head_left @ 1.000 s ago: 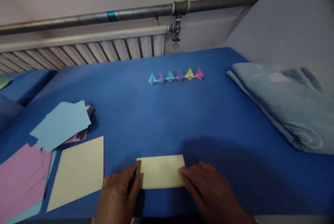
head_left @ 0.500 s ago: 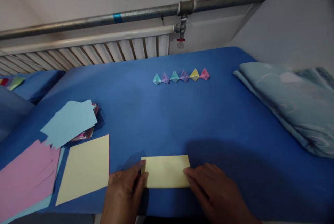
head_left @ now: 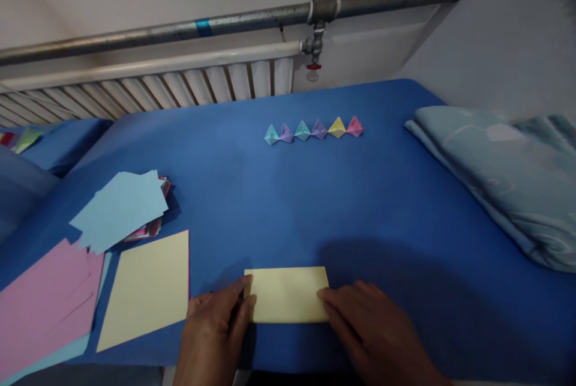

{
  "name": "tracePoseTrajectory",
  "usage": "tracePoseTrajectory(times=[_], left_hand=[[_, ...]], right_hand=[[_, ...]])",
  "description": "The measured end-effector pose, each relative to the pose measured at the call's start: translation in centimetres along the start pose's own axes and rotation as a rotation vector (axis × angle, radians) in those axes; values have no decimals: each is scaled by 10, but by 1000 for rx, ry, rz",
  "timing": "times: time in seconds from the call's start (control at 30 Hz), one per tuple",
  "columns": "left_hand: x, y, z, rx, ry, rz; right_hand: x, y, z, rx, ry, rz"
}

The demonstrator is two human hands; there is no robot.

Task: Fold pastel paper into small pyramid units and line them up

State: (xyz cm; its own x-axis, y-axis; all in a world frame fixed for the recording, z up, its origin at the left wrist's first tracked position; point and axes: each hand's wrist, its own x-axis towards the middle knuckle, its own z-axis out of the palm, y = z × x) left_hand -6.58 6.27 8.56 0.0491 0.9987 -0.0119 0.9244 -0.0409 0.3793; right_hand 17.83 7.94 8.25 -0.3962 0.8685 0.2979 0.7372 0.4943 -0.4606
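A yellow sheet of paper [head_left: 288,295], folded into a rectangle, lies flat on the blue surface close to the front edge. My left hand [head_left: 216,320] grips its left short side between thumb and forefinger. At the opposite short side, my right hand [head_left: 366,320] holds the paper with thumb and fingers brought together. Left of my left hand lies a flat yellow square sheet [head_left: 146,293] with a thin pink edge showing beneath it. Farther off, a row of several small folded paper shapes [head_left: 302,130] in teal, purple, yellow and pink stands on the surface.
Light blue sheets [head_left: 121,206] top a stack at the left, with pink sheets [head_left: 49,302] nearer the front. A folded pale blue blanket [head_left: 504,182] lies at the right. Behind the blue surface [head_left: 252,200] run a radiator [head_left: 198,83] and a metal pipe [head_left: 261,17].
The view has shifted very slightly. Both hands and the folded yellow paper look the same as before.
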Motion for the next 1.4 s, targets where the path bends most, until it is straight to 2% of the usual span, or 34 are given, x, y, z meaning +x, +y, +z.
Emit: tracePoseTrajectory(times=[0.5, 0.63, 0.8, 1.0, 1.17, 1.4], left_hand=[[0, -5, 5, 34, 72, 63], [3, -2, 7, 80, 30, 70], [7, 16, 8, 298, 74, 37], [5, 51, 3, 479, 26, -52], [4, 69, 2, 516, -17, -112], [2, 73, 2, 507, -36, -159]], right_hand=[[-2, 0, 2, 12, 3, 16], [-1, -2, 2, 16, -1, 47], [-1, -4, -1, 9, -61, 63], [-3, -4, 1, -28, -52, 59], [-5, -4, 4, -82, -74, 57], [-4, -11, -5, -121, -141, 67]])
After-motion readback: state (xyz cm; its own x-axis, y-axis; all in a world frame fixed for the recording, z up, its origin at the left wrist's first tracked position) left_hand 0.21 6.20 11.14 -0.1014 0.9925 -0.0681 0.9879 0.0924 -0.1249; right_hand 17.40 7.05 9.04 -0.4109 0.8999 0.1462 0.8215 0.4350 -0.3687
